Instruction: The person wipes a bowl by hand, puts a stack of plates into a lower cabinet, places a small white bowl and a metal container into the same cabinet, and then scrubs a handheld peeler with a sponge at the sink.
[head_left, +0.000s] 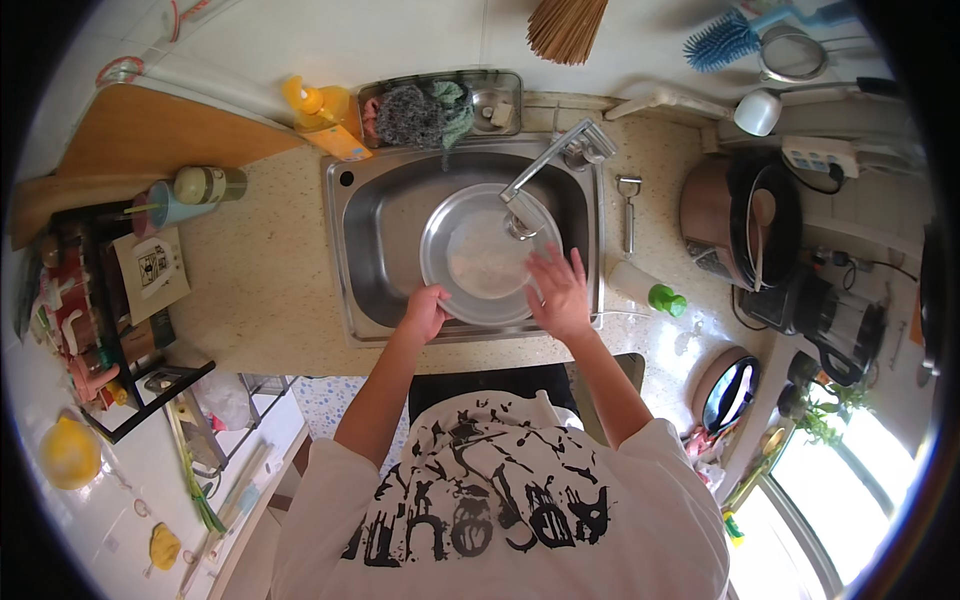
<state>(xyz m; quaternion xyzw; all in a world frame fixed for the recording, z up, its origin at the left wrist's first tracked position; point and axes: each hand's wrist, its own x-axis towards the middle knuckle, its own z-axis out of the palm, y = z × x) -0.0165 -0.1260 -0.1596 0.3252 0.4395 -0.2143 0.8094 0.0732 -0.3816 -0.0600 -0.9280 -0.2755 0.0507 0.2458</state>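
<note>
A round stainless steel basin (465, 300) is in the metal sink (382, 217), below the faucet (551, 161), whose spout end is over the basin. My left hand (427, 311) grips the basin's near left rim. Above its near right side is my right hand (556, 292), fingers spread, with nothing in it; whether it touches the rim cannot be told. The inside of the basin looks pale and shiny, and its exact contents are unclear.
Behind the sink stand an orange pump bottle (326, 120) and a caddy with scouring pads (412, 116). On the right lie a peeler (629, 214) and a green-capped bottle (645, 289), near a rice cooker (712, 217). A black rack (161, 397) is at left.
</note>
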